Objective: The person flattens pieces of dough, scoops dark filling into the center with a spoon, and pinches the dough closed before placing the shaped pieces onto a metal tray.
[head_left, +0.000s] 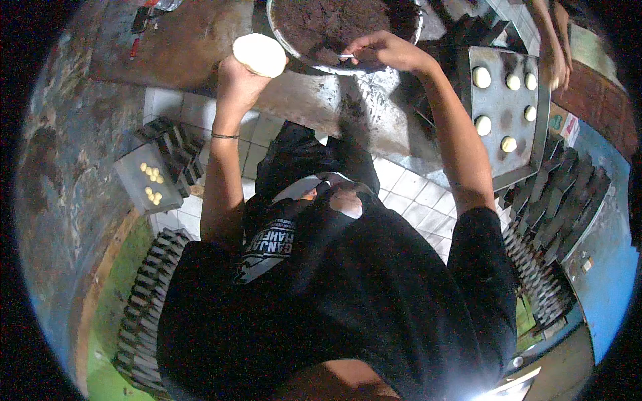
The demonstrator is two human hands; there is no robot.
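On my raised left hand [239, 85] rests a flat, pale round of dough [259, 55], its fingers curled beneath it and mostly hidden. My right hand [386, 51] reaches over the near rim of a wide white-rimmed basin [332, 68]. Dark brown, crumbly filling [328, 27] covers the inside of that basin. Between the right thumb and fingers is a small, light-coloured flat tool [346, 57], its far end near the filling; its exact kind is too small to make out.
A metal tray [498, 100] at right holds several pale dough balls. Another person's arm [552, 57] hangs beyond it. At left, a smaller tray [144, 179] carries small yellowish balls. Stacked dark trays [562, 194] stand at the right, more [150, 301] at lower left. The worktable [301, 100] lies ahead.
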